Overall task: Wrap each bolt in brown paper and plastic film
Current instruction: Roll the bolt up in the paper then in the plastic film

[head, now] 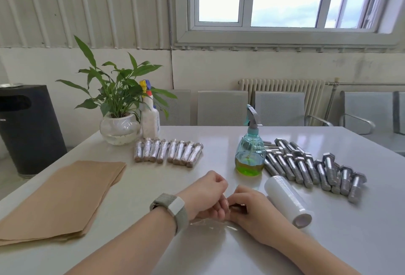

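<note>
Two hands, my left hand (208,195) and right hand (249,204), curl tight round one small brown-paper-wrapped bolt (235,208), rolling it snug in the thin clear plastic film (210,226).

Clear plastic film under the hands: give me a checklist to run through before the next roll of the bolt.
1. Clear plastic film sheet lies flat on the white table: ok.
2. Left hand and right hand both grip the piece: ok.
3. Brown paper fully covers the bolt: cannot tell, hands hide it.
4. White film roll clear of the hands: ok.
5. Row of wrapped bolts has space beside it: ok.
</note>
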